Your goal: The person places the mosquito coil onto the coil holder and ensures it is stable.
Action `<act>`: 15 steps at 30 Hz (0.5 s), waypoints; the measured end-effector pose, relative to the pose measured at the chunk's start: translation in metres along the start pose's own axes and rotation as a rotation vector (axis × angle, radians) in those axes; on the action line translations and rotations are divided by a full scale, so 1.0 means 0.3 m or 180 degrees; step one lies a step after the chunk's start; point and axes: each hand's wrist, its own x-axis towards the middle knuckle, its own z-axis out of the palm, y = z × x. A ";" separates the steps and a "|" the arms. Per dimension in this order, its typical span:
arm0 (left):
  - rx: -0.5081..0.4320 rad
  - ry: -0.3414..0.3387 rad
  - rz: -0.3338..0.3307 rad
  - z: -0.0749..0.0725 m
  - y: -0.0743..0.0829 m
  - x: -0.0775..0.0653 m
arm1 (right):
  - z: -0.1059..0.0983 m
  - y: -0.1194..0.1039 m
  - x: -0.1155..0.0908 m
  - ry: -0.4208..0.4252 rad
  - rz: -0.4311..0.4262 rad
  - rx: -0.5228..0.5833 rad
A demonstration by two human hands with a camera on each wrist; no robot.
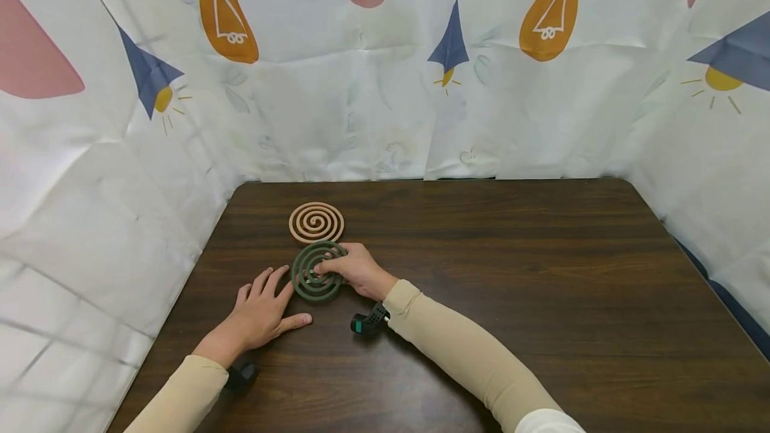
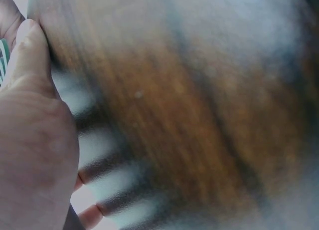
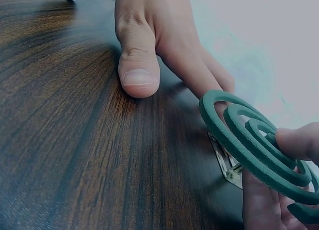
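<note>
My right hand (image 1: 363,271) pinches a green mosquito coil (image 1: 317,298) between thumb and fingers, tilted above the table. Beneath the coil, a small metal coil stand (image 3: 232,173) shows partly in the right wrist view; the coil and fingers hide the rest. To the left, my left hand (image 1: 260,318) rests on the table with its fingers spread, its index fingertip close to the coil's edge and its thumb pointing right. Just beyond the green coil lies a tan mosquito coil (image 1: 315,222), flat on the wood.
The dark wooden table (image 1: 511,272) stretches far to the right of my hands. Behind it and along both sides hangs a white curtain (image 1: 373,105) printed with lamps and bulbs. A black wrist device (image 1: 368,321) hangs under my right wrist.
</note>
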 end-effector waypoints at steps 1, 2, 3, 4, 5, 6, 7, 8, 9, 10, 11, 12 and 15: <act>0.0002 0.0002 0.0001 0.000 0.000 0.001 | 0.000 -0.001 0.000 0.0008 0.0002 0.0006; 0.0000 0.0007 0.0003 0.000 0.000 0.001 | 0.000 -0.002 0.001 0.0012 0.0004 0.0012; -0.0002 0.0012 0.0006 -0.001 0.000 0.001 | 0.000 -0.002 0.001 0.0014 0.0003 0.0015; 0.0003 0.0019 0.0010 -0.001 0.000 0.001 | 0.000 -0.002 0.002 0.0015 0.0001 0.0025; 0.0003 0.0025 0.0013 -0.002 0.001 0.001 | 0.000 -0.003 0.003 0.0014 -0.0001 0.0026; 0.0001 0.0030 0.0016 -0.003 0.001 0.001 | 0.000 -0.003 0.003 0.0007 -0.0002 0.0030; 0.0003 0.0034 0.0018 -0.004 0.002 0.000 | 0.000 -0.003 0.004 -0.0002 -0.0003 0.0036; 0.0001 0.0036 0.0019 -0.004 0.002 0.000 | 0.000 -0.003 0.003 -0.0009 -0.0003 0.0036; 0.0003 0.0038 0.0019 -0.004 0.003 -0.001 | 0.000 -0.004 0.003 -0.0014 -0.0004 0.0039; 0.0004 0.0042 0.0020 -0.004 0.003 -0.001 | 0.000 -0.004 0.004 -0.0017 -0.0001 0.0043; 0.0003 0.0043 0.0020 -0.003 0.003 -0.002 | 0.000 -0.003 0.004 -0.0017 0.0001 0.0038; 0.0007 0.0043 0.0021 -0.003 0.003 -0.002 | 0.000 -0.003 0.004 -0.0016 0.0010 0.0040; 0.0006 0.0054 0.0023 -0.001 0.003 -0.003 | 0.001 0.000 0.006 -0.0004 0.0026 0.0057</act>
